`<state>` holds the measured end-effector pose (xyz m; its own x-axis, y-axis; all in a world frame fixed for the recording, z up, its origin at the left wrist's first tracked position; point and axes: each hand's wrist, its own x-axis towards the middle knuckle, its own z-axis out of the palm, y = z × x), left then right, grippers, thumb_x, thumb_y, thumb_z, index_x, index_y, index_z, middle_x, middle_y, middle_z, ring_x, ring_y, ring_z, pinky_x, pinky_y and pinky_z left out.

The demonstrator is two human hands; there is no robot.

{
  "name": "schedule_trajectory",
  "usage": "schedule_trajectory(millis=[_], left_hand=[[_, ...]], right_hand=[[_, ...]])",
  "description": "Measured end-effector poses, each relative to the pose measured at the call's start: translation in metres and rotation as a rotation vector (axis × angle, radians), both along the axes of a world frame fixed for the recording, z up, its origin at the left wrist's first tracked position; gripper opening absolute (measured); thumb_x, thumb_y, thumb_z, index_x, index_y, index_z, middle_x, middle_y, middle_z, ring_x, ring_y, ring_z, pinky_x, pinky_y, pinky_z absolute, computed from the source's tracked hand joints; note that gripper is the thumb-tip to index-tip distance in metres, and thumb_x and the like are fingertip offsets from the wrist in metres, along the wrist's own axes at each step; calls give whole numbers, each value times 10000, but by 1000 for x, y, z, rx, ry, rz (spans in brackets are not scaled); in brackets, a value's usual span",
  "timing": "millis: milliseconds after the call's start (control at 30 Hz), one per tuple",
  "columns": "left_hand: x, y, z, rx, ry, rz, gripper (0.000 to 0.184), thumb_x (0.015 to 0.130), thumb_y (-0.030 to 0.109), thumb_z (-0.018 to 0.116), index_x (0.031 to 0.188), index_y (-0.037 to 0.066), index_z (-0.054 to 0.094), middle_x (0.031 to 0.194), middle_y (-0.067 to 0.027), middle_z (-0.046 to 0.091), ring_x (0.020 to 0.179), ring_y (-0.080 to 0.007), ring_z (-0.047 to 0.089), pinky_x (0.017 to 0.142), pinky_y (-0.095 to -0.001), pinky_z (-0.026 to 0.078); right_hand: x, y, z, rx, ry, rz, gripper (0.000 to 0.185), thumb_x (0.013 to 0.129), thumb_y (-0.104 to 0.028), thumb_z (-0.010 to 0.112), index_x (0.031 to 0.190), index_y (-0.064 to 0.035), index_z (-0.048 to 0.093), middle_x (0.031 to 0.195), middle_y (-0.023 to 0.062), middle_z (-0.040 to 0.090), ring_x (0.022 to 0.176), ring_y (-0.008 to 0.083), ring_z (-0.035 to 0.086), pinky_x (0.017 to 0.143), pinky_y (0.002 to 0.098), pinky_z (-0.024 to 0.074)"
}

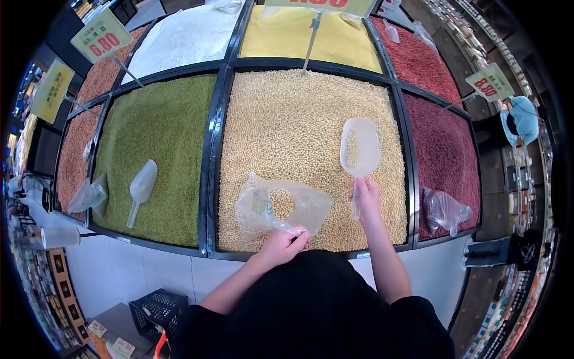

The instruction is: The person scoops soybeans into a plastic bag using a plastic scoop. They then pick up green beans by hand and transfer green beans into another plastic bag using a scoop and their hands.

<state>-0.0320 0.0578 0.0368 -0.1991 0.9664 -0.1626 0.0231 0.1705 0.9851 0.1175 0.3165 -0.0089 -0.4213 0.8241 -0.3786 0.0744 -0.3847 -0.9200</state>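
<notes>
My right hand (365,194) is wrapped round the handle of a translucent white scoop (366,146), which carries some pale beans along its left side. Below and to the left, my left hand (288,244) pinches the near edge of a clear plastic bag (311,206). Beans show through the round mouth of the bag; whether they are inside it or beneath it I cannot tell. Both hands are over a wide bin of pale yellow soybeans (269,125). The bag rests on the beans, and the scoop is apart from it.
Green beans (173,113) fill the left bin, with another scoop (143,182) lying on them. Dark red beans (442,143) lie to the right under a crumpled bag (444,210). Price signs (101,37) stand on rods. A black crate (158,308) sits below left. Another person (519,119) is at right.
</notes>
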Motion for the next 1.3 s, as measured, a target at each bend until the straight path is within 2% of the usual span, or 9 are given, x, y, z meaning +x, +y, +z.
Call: schedule_trajectory(millis=[500,767,833,867,933,1033,1167,1233,1300], left_hand=[[18,-16,-8,17,7,59,256,1016,144,524,853,-11,644,726,-49,656,664,-104,621,634,-262,506],[23,-21,-12,12,-69,108,294,1043,157,504,845,-14,638,729,-44,648,661,-96,605,627,-258,499],[24,-22,-11,15,-67,101,292,1044,155,500,846,-11,636,730,-43,646,662,-96,601,630,-257,497],[24,-22,-10,17,-65,96,290,1046,153,496,848,-8,633,731,-42,644,664,-96,598,634,-256,494],[25,-23,-10,13,-65,92,289,1047,153,495,848,-7,631,731,-43,643,665,-97,598,634,-255,492],[28,-24,-10,12,-81,101,285,1048,152,493,850,-5,625,729,-44,643,665,-99,598,633,-255,489],[31,-24,-8,19,-115,125,282,1049,149,492,857,-10,623,731,-47,642,664,-98,598,630,-254,487],[31,-25,-8,6,-116,125,277,1045,149,497,871,-16,635,735,-52,649,671,-104,612,639,-262,499],[31,-26,-11,-6,-118,125,274,1041,148,501,884,-23,648,739,-57,656,677,-111,626,647,-270,512]], right_hand=[[27,-112,95,-10,172,165,121,1028,-161,573,1007,-57,516,894,59,658,669,91,589,606,239,469],[31,-150,68,307,47,159,158,919,-61,717,950,-40,563,788,-18,583,694,33,537,624,203,431],[32,-150,67,627,-184,286,189,880,-92,757,946,-41,588,753,17,591,670,83,576,607,234,459],[32,-151,67,628,-182,284,189,880,-92,757,946,-41,588,753,17,591,670,83,576,607,234,459],[24,-152,78,960,-355,332,226,832,-124,788,954,-42,617,774,78,623,652,193,630,590,306,492],[17,-144,73,1205,-308,341,270,807,-157,802,979,-39,631,812,114,652,684,294,651,610,372,513],[17,-134,71,1302,-292,302,280,797,-147,804,993,-40,636,843,117,668,725,319,661,622,385,518],[20,-131,77,1234,-310,250,268,821,-113,792,1025,-22,644,825,110,650,707,233,646,631,340,510],[27,-127,74,1106,-303,192,246,857,-125,765,1026,-16,623,841,108,655,714,224,645,637,334,509]])
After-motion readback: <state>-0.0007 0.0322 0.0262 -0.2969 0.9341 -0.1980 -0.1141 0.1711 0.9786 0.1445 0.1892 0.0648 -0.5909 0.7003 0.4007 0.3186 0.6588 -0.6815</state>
